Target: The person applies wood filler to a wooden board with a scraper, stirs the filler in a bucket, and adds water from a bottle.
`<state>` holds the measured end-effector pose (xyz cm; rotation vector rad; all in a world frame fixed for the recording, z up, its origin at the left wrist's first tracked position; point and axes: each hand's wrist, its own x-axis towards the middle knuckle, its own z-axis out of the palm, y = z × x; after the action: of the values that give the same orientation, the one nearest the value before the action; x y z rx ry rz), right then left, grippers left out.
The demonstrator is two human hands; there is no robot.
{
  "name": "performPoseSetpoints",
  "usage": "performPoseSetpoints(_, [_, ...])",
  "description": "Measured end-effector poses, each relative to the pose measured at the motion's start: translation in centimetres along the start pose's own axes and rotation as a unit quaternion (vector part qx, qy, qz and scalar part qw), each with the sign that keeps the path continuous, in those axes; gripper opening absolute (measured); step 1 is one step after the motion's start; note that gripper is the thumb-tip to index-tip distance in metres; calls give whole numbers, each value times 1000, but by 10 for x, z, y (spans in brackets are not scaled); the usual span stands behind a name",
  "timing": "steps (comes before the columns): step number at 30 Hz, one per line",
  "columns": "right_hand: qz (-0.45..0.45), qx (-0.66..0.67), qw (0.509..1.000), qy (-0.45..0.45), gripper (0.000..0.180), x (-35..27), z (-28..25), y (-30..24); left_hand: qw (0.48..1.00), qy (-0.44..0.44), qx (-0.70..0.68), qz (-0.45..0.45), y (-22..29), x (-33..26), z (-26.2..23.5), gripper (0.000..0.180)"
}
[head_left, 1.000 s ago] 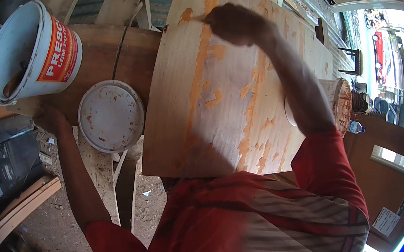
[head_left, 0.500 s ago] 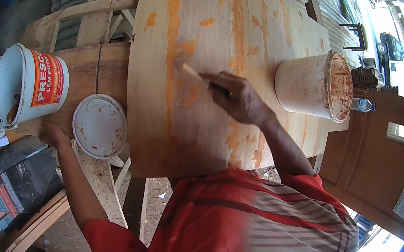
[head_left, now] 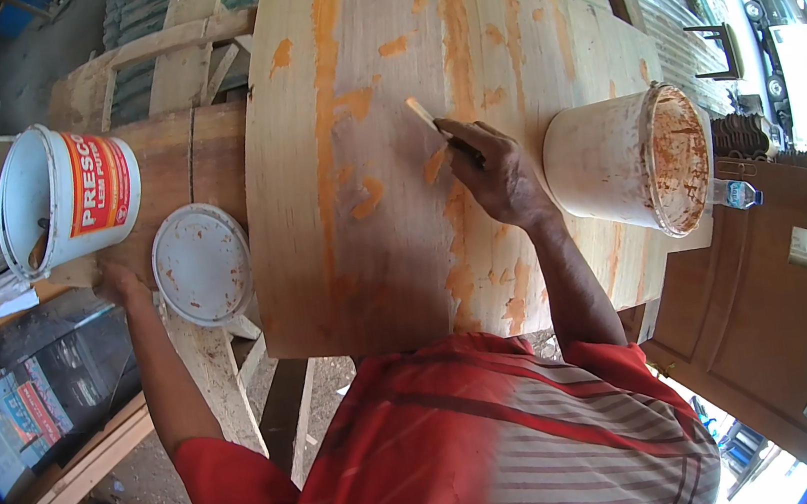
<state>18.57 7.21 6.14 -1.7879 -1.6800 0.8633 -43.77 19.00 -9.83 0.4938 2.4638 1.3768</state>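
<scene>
A light wooden panel (head_left: 407,282) streaked with orange filler (head_left: 330,80) lies in front of me. Above its middle, my right hand (head_left: 500,175) is closed around a putty knife (head_left: 425,116), whose pale blade points to the far left. My left hand (head_left: 120,284) is at the brown board (head_left: 159,151) left of the panel, between a white round lid (head_left: 203,261) with filler specks and a white bucket (head_left: 126,180) with a red label. Its fingers are mostly hidden. Near my right hand, a filler-stained white bucket (head_left: 594,163) lies on its side on the panel.
A small plastic bottle (head_left: 737,194) is just beyond the stained bucket. At right stands a brown door-like panel (head_left: 733,312). Wooden trestle pieces (head_left: 212,376) and a dark sheet with printed pictures (head_left: 48,391) are at lower left. Corrugated metal sheets (head_left: 596,17) lie beyond the panel.
My right hand has moved the putty knife to the right and slightly farther away across the panel. My left hand stays by the lid. The view has shifted slightly.
</scene>
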Motion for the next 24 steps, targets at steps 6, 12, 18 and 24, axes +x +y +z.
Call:
performPoseSetpoints(6, [72, 160, 984, -8, 36, -28, -11, 11, 990, -24, 122, 61, -39, 63, -16, 60])
performPoseSetpoints(12, [116, 162, 980, -11, 38, -54, -37, 7, 982, -126, 142, 2, 6, -13, -29, 66])
performPoseSetpoints(18, [107, 166, 980, -31, 38, -79, -53, 16, 957, -110, 182, 200, 25, -142, -76, 75])
performPoseSetpoints(24, [51, 135, 989, -45, 37, -100, -68, 12, 941, -175, 189, 220, -3, -205, -106, 69])
